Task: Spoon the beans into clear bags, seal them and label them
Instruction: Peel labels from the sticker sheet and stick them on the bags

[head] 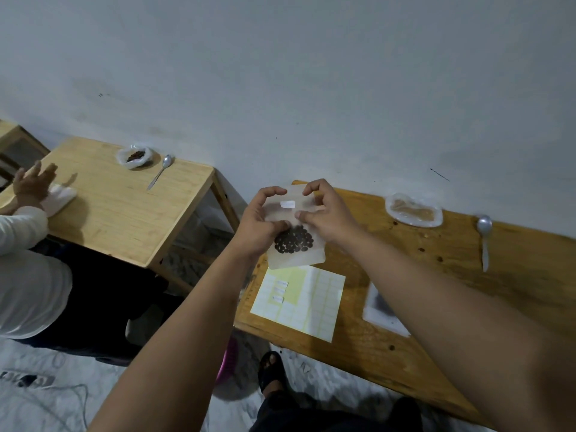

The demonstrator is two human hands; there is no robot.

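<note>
I hold a clear bag (pixel 299 257) upright above the wooden table (pixel 467 322), with dark beans (pixel 294 240) gathered in its lower half. A small white label (pixel 287 204) sits on its upper part. My left hand (pixel 261 222) grips the bag's left side, thumb and fingers curled round it. My right hand (pixel 327 213) pinches the right side and top edge. A sheet of labels (pixel 314 304) lies on the table just below the bag.
A clear dish (pixel 414 210) and a metal spoon (pixel 484 236) lie at the table's far right. Another bag (pixel 381 310) lies under my right forearm. At a second table (pixel 124 207) on the left, another person (pixel 28 244) sits with a bean bag (pixel 135 156) and spoon (pixel 160 171).
</note>
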